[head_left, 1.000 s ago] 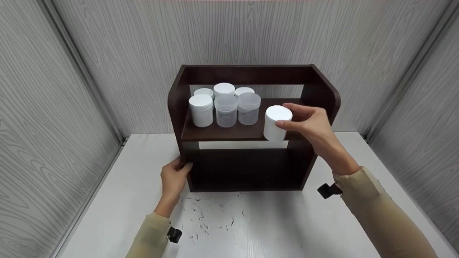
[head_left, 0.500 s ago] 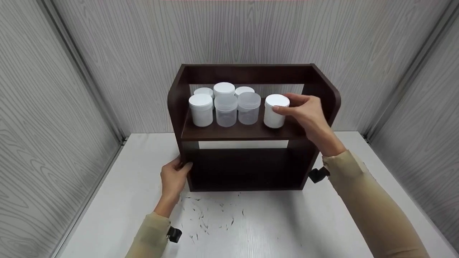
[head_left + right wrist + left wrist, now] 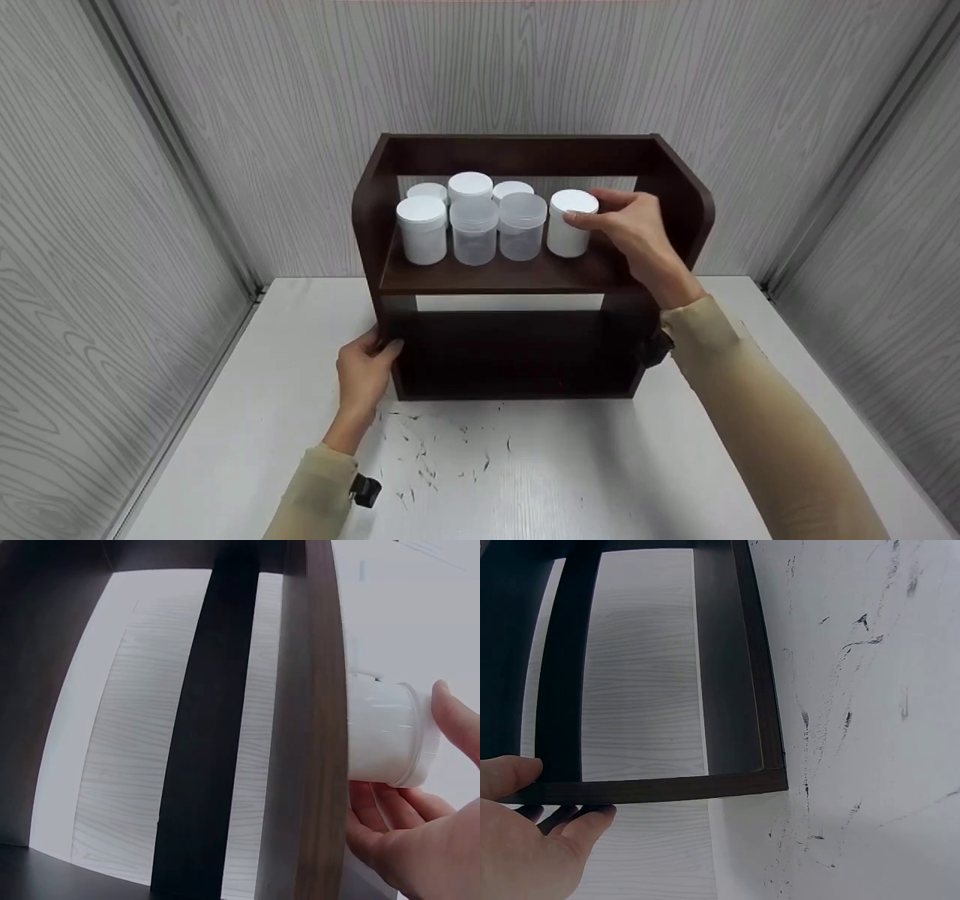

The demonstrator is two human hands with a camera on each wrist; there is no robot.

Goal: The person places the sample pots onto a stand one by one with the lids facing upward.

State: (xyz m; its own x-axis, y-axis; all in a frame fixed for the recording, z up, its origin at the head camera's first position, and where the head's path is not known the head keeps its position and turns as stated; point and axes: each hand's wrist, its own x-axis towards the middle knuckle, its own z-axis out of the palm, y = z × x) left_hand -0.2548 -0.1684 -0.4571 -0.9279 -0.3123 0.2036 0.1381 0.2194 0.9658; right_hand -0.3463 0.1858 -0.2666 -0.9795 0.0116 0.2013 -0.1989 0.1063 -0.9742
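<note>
My right hand [image 3: 634, 229] pinches a white lidded jar [image 3: 568, 234] near its top, thumb in front and fingers behind. The jar is upright on the upper board of a dark brown two-tier shelf [image 3: 480, 282], right of the other jars. In the right wrist view, the same white jar [image 3: 382, 731] shows past the board edge, its base hidden by it. My left hand [image 3: 363, 373] grips the shelf's left side panel low down. The left wrist view shows the thumb [image 3: 514, 774] on one face of the panel and fingertips on the other.
Left of the held jar stand two clear jars [image 3: 474, 244] [image 3: 520, 238], a white jar [image 3: 424, 238] and several white-lidded jars [image 3: 470, 184] behind them. The shelf stands on a white table [image 3: 315, 315] with dark scuff marks, between grey wood-patterned walls [image 3: 517, 67].
My right hand has carried the white jar from in front of the shelf's front edge back over the upper board and slightly left. My left hand keeps its hold on the side panel.
</note>
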